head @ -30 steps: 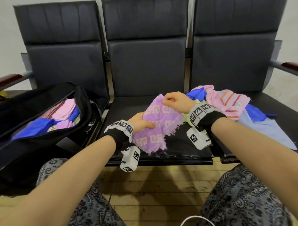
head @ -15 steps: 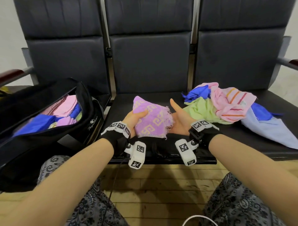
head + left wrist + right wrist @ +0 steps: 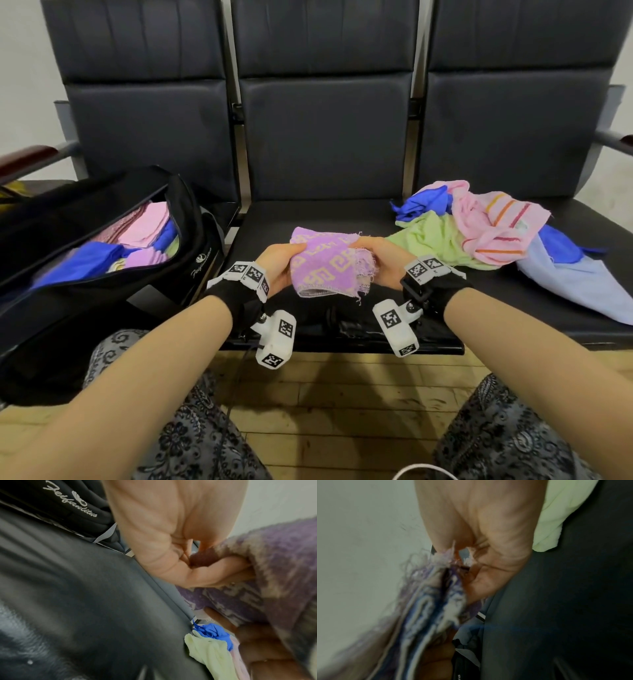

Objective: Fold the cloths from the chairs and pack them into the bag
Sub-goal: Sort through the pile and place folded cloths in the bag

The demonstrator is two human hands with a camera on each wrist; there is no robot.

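A folded purple cloth (image 3: 323,265) with a yellow key pattern hangs just above the middle seat. My left hand (image 3: 281,265) grips its left edge, thumb on top; the left wrist view shows the fingers (image 3: 202,574) curled under the purple cloth (image 3: 274,568). My right hand (image 3: 380,260) pinches the frayed right edge, and the right wrist view shows the purple cloth (image 3: 428,608) between thumb and fingers. The open black bag (image 3: 191,240) on the left seat holds folded pink and blue cloths (image 3: 144,233). A loose cloth pile (image 3: 479,233) lies on the right seat.
Three black padded chairs stand in a row, the middle seat (image 3: 325,216) bare behind my hands. Armrests (image 3: 30,161) stick out at both ends. My knees in patterned trousers (image 3: 191,438) and a wooden floor are below. A white cable (image 3: 424,471) lies near the bottom edge.
The purple cloth went from spread on the seat to folded small. My right hand, flat against it half a second ago, now pinches its frayed edge; both hands hold it lifted.
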